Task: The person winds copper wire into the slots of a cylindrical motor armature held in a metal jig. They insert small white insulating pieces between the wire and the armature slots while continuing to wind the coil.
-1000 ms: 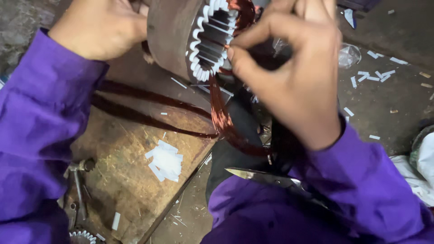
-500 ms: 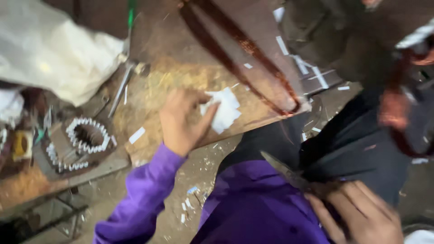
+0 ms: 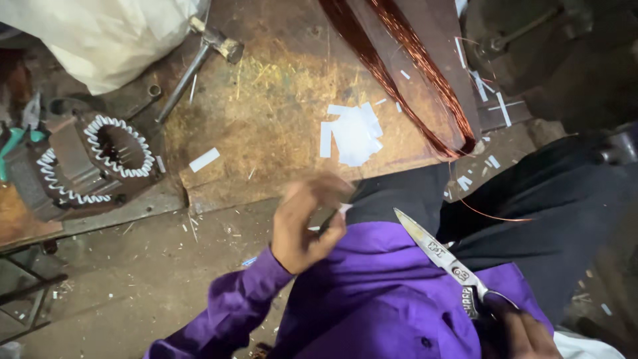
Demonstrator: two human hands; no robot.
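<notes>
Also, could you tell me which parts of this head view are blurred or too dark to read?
Head view: left hand smeared by motion blur; scissors in the right hand sharp, with glare on the blade; wooden board evenly lit; top right corner dim.

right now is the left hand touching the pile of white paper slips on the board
Apart. The head view shows the left hand off the board's near edge, with bare brown board between it and the pile of white paper slips.
</notes>
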